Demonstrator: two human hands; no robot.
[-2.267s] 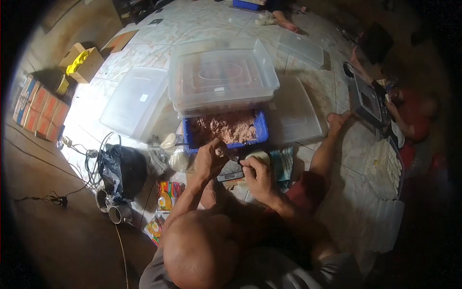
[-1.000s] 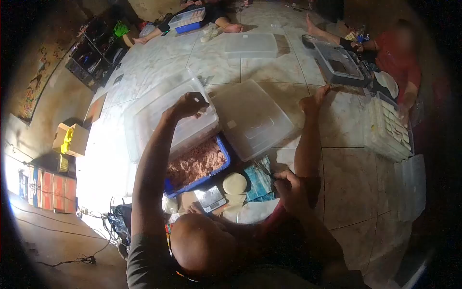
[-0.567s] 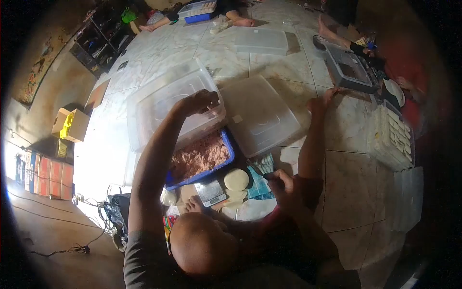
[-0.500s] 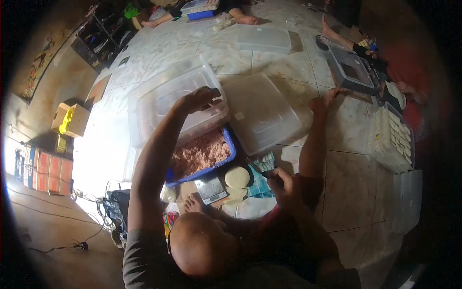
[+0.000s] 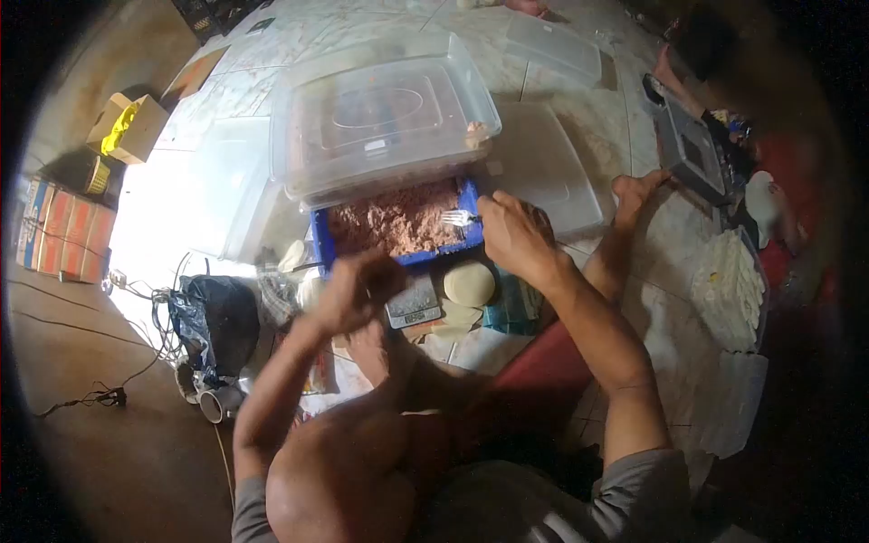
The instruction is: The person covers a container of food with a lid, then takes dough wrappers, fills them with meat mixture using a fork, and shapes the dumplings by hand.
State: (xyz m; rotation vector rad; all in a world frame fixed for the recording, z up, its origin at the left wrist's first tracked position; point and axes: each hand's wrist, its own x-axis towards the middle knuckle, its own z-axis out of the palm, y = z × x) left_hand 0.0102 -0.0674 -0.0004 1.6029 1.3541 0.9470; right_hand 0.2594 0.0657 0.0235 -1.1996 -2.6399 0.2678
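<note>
My right hand [image 5: 520,237] is closed around a fork [image 5: 460,218], its tines over the pinkish minced filling [image 5: 385,226] in a blue tub [image 5: 470,195]. My left hand [image 5: 355,291] is somewhat blurred above a digital kitchen scale [image 5: 414,306]; its fingers are curled, and what they hold cannot be made out. Beside the scale is a stack of round pale dough wrappers [image 5: 469,284]. A clear plastic tray [image 5: 389,113] partly covers the far side of the tub. A small pale lump [image 5: 477,135] lies at the tray's right corner.
A translucent lid [image 5: 557,176] lies on the tiled floor, right of the tray. A black plastic bag [image 5: 217,321] and cables are at left. A container of white pieces [image 5: 731,288] stands at right, near another person's foot [image 5: 638,185] and grey box [image 5: 692,149].
My left hand has come back from over the clear tray to above the scale. My right hand has moved forward to the filling with the fork. The camera view has shifted.
</note>
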